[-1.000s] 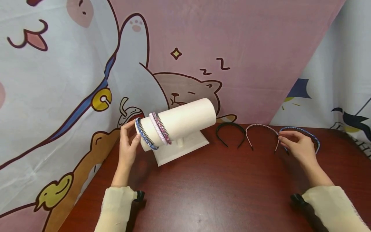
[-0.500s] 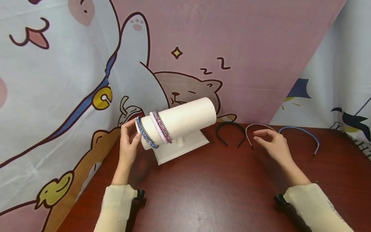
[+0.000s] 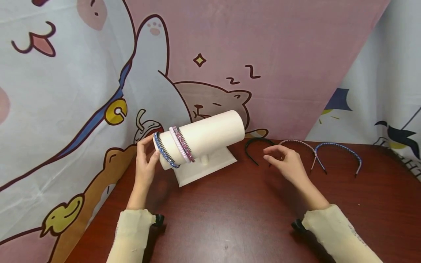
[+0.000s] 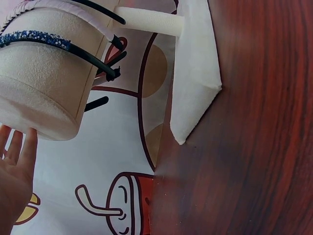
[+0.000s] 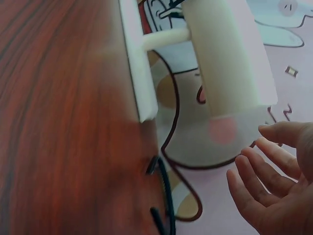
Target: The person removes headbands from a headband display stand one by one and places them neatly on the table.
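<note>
A white cylindrical headband display stand (image 3: 217,131) lies slanted in the head view, its roll raised on a flat base (image 3: 225,160). Three headbands sit round its left part: a blue glittery headband (image 3: 163,151) by the end, then a lilac headband (image 3: 178,145) beside a pink glittery headband (image 3: 184,144). My left hand (image 3: 145,164) touches the roll's left end, fingers extended against the end face in the left wrist view. My right hand (image 3: 289,164) holds nothing, fingers spread in the right wrist view, and overlaps a black headband (image 3: 258,139) in the head view.
Right of the black headband, a pink headband (image 3: 297,141) and a blue headband (image 3: 345,147) lie along the back of the dark red wooden table (image 3: 230,219). Cartoon-printed cloth (image 3: 279,44) hangs behind the table and along its left side.
My right hand has moved left from the blue headband, past the pink one, to the black one, carrying nothing. The left hand and the stand stay in place.
</note>
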Action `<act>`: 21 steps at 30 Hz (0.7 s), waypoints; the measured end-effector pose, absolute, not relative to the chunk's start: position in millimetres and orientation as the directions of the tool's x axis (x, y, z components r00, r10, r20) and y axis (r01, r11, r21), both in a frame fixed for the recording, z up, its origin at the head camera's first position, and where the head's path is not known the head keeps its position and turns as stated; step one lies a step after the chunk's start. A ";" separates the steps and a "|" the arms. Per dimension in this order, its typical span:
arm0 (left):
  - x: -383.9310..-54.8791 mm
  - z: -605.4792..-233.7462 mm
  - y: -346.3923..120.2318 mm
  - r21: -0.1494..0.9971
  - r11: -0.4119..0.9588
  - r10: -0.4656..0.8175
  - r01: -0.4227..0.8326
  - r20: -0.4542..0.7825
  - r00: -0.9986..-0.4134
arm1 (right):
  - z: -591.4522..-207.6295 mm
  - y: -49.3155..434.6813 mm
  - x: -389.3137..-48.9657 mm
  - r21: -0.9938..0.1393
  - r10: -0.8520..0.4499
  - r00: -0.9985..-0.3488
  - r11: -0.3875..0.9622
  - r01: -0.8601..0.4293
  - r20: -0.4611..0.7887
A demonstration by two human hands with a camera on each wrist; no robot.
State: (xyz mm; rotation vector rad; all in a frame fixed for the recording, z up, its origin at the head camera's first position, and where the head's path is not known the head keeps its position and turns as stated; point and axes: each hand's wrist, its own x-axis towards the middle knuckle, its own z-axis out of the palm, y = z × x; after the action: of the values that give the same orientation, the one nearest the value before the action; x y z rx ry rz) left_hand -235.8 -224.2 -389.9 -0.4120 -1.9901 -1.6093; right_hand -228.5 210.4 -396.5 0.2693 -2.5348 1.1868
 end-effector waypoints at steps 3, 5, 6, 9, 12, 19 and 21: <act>-235.9 -390.1 -224.6 0.799 0.239 -0.098 0.552 0.585 -0.805 | -391.0 199.9 -228.3 -0.731 -0.047 -0.925 0.597 -0.329 0.378; -235.9 -390.4 -224.7 0.799 0.237 -0.099 0.552 0.585 -0.805 | -388.0 193.4 -227.9 -0.738 -0.053 -0.924 0.584 -0.337 0.380; -235.8 -390.5 -224.7 0.800 0.236 -0.100 0.552 0.585 -0.805 | -386.5 190.1 -227.6 -0.740 -0.058 -0.922 0.579 -0.343 0.382; -235.7 -390.5 -224.7 0.799 0.232 -0.103 0.555 0.587 -0.803 | -383.5 179.9 -227.5 -0.746 -0.065 -0.924 0.570 -0.344 0.376; -235.4 -390.3 -224.6 0.799 0.221 -0.104 0.559 0.590 -0.801 | -381.9 169.9 -227.7 -0.758 -0.084 -0.922 0.544 -0.360 0.378; -235.5 -390.3 -224.0 0.799 0.216 -0.105 0.562 0.591 -0.800 | -381.6 145.9 -226.0 -0.787 -0.137 -0.922 0.485 -0.382 0.363; -235.6 -390.3 -224.0 0.799 0.214 -0.104 0.561 0.590 -0.801 | -381.9 138.8 -225.2 -0.800 -0.152 -0.924 0.464 -0.381 0.352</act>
State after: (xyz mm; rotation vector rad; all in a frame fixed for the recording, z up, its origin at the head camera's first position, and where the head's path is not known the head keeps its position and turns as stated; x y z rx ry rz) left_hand -235.6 -224.0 -390.3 -0.4218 -1.9615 -1.6325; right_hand -225.2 138.8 -381.9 0.4610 -2.4826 1.4449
